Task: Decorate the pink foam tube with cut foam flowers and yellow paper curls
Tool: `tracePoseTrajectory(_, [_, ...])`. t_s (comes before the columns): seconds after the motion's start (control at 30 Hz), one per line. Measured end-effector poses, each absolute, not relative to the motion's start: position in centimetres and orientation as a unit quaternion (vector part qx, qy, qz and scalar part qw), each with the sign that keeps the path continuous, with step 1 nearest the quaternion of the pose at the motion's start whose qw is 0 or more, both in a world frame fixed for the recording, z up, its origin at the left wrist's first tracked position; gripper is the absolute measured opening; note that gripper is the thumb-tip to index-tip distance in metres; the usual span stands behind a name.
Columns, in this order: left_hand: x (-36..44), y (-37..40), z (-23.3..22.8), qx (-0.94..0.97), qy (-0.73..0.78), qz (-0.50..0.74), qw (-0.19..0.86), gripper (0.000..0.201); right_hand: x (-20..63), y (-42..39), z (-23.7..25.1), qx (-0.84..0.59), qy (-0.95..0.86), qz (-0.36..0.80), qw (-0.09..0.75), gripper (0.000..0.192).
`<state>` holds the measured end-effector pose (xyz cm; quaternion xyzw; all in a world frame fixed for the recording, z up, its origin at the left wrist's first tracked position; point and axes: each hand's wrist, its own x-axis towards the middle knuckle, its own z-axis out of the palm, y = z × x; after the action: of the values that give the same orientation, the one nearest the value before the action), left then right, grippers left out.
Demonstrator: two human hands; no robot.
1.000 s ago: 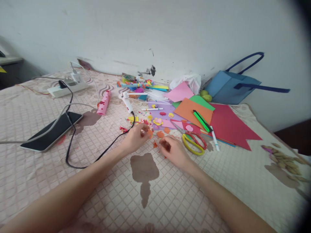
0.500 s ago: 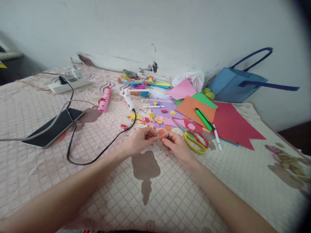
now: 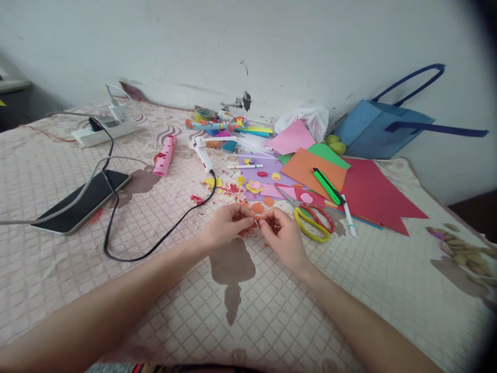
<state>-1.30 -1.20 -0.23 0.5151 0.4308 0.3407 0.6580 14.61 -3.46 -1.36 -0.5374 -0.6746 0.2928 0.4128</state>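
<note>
My left hand [image 3: 229, 225] and my right hand [image 3: 282, 235] meet over the near edge of the paper scraps, fingertips pinched close together. Between them shows a small orange paper piece [image 3: 257, 220], mostly hidden by the fingers; both hands appear to grip it. Just beyond the fingertips lie orange paper cutouts [image 3: 258, 207]. To the right of my right hand rest scissors [image 3: 312, 225] with yellow and red handles. A yellow and pink paper flower [image 3: 254, 187] sits on a purple sheet [image 3: 248, 178] farther back.
A white glue gun [image 3: 202, 155] trails a black cord toward the left. Also on the cloth are a tablet [image 3: 81, 202], a power strip [image 3: 104, 133], a pink paper roll [image 3: 165, 155], a green cutter [image 3: 328, 186], coloured sheets [image 3: 376, 191] and a blue bag [image 3: 382, 129].
My hands have drawn closer together, and both now meet at the small orange paper piece that my right fingers held. The view has shifted slightly.
</note>
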Motion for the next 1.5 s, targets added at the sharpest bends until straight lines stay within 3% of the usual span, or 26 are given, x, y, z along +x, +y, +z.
tracePoseTrajectory(0.43, [-1.1, -1.3, -1.1, 0.515, 0.389, 0.343, 0.682, 0.020, 14.5, -3.9, -1.3, -0.546, -0.696, 0.226, 0.410, 0.005])
tracePoseTrajectory(0.63, [-1.2, -1.4, -0.5, 0.512, 0.403, 0.341, 0.677, 0.006, 14.8, -3.8, -1.0, -0.541, -0.629, 0.372, 0.417, 0.011])
tracePoseTrajectory(0.83, [-1.5, -1.2, -0.5, 0.559, 0.398, 0.352, 0.636, 0.006, 15.3, -3.7, -1.1, -0.517, -0.588, 0.475, 0.402, 0.014])
tracePoseTrajectory(1.03, [-1.4, -1.1, -1.8, 0.614, 0.376, 0.374, 0.585, 0.017, 15.1, -3.7, -1.3, -0.529, -0.565, 0.489, 0.402, 0.014])
tracePoseTrajectory(1.3, [-1.3, -1.2, -1.1, 0.534, 0.394, 0.382, 0.643, 0.016, 15.0, -4.0, -0.7, -0.519, -0.604, 0.452, 0.403, 0.014])
tracePoseTrajectory(1.5, [-1.4, -1.2, -0.4, 0.527, 0.377, 0.353, 0.675, 0.019, 15.3, -3.7, -0.9, -0.475, -0.584, 0.506, 0.422, 0.014])
